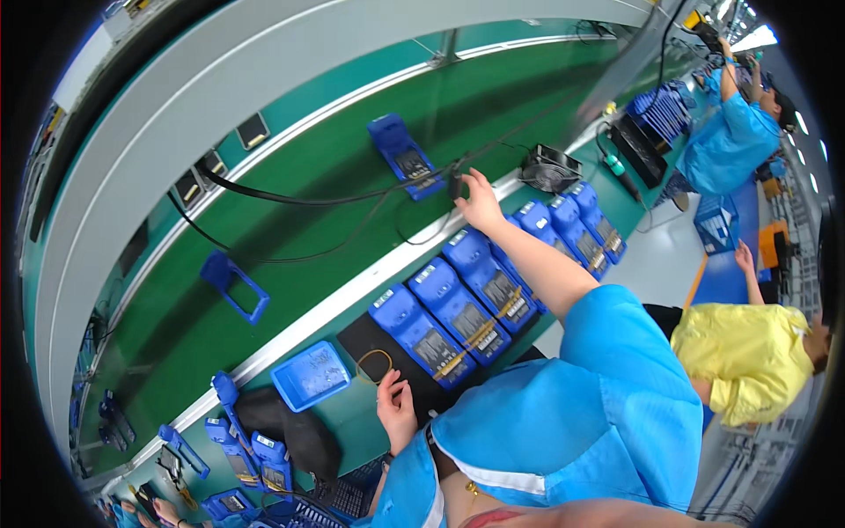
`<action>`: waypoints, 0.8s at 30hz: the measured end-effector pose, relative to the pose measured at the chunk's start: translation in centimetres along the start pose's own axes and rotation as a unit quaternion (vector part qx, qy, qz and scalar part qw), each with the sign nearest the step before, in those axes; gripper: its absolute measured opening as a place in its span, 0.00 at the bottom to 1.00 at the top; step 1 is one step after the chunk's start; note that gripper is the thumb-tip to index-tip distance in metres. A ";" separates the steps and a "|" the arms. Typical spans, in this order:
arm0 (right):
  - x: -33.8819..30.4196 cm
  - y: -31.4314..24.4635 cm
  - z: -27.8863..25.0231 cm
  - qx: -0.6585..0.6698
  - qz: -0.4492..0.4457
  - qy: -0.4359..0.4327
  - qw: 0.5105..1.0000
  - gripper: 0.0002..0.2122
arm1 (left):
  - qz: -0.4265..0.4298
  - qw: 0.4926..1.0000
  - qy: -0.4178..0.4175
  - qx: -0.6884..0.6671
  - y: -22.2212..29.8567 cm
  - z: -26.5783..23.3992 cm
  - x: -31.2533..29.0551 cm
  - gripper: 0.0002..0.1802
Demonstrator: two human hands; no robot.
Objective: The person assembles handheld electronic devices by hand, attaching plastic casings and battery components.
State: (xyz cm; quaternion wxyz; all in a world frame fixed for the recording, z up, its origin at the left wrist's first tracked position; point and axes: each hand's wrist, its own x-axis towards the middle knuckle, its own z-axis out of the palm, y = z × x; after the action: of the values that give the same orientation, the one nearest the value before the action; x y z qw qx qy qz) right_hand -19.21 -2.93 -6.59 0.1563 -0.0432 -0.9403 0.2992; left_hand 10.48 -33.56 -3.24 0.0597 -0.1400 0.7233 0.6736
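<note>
My right hand reaches over the conveyor's near rail, its fingers closed on a small black cylinder-like piece among the black cables. Just beyond it, a blue handheld device lies on the green belt. My left hand is low in front of me, fingers curled at a thin yellow rubber band that forms a loop. Between my hands stands a row of blue devices with labelled backs, several with yellow bands round them. They rest on a black mat.
A blue tray sits left of the mat, beside a black cloth bag. On the belt lies a blue frame. A black fan and a green-handled screwdriver are at right. Co-workers in blue and yellow are nearby.
</note>
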 end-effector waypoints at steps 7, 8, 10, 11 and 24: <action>-13.5 -1.3 -12.1 0.064 0.004 -0.093 0.994 0.17 | -0.046 0.998 0.033 0.002 0.1 5.0 0.1 0.33; -15.0 -1.3 -12.3 0.071 0.004 -0.110 0.991 0.17 | -0.040 0.998 0.054 0.014 -0.4 5.3 -0.2 0.33; -17.0 -1.0 -13.0 0.086 0.006 -0.149 0.985 0.17 | -0.015 0.992 0.100 0.069 -0.3 6.3 -0.5 0.32; -17.7 -1.3 -13.4 0.106 -0.003 -0.177 0.978 0.16 | -0.001 0.989 0.133 0.061 -0.2 6.8 -0.9 0.28; -15.4 7.8 -20.0 0.152 -0.146 -0.304 0.929 0.11 | 0.127 0.817 0.347 0.442 -2.2 4.5 3.4 0.06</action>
State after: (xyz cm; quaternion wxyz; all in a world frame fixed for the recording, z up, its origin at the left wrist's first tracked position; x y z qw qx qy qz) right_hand 1.68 11.73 0.19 -0.0902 0.2119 -0.8821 0.4109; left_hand 7.42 -29.63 -6.63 -0.2260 -0.2296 0.9275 0.1898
